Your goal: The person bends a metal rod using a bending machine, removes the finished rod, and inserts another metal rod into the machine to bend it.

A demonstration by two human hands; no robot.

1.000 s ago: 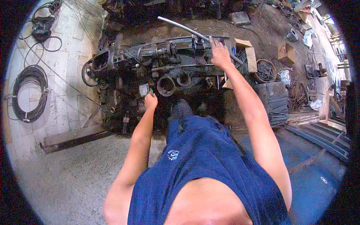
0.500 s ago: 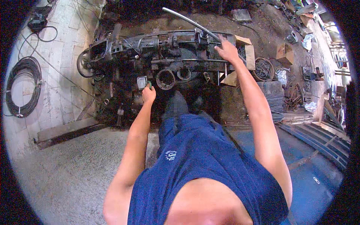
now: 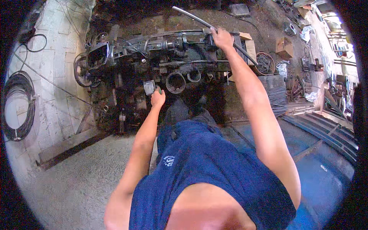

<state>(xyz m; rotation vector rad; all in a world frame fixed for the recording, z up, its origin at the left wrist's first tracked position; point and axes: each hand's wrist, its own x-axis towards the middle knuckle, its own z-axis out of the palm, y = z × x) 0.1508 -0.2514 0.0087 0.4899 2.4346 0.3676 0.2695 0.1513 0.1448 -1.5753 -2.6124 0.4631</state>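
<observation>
My right hand [image 3: 223, 39] is closed round a long metal pipe [image 3: 191, 17], which slants over the far right part of a dark, greasy machine [image 3: 157, 46]. The pipe's bright end points to the far left, its darker end down to the right. At the machine's near side my left hand [image 3: 158, 96] is closed on a small green handle [image 3: 159, 90]. Right beside it is a pale square piece [image 3: 149, 87]; whether the two are joined I cannot tell. Two round metal rings, a larger one [image 3: 168, 83] and a smaller one [image 3: 199, 76], lie right of my left hand.
A coil of black cable [image 3: 29, 90] lies on the pale floor at left. On the right are a cardboard box [image 3: 284, 47], a round basket [image 3: 273, 65] of metal bits, and stacked rods [image 3: 276, 100]. A beam [image 3: 65, 152] edges the near left floor.
My right hand has moved up and left along the pipe, and its fingers now wrap it. The whole view has shifted slightly; my left hand stays at the green handle.
</observation>
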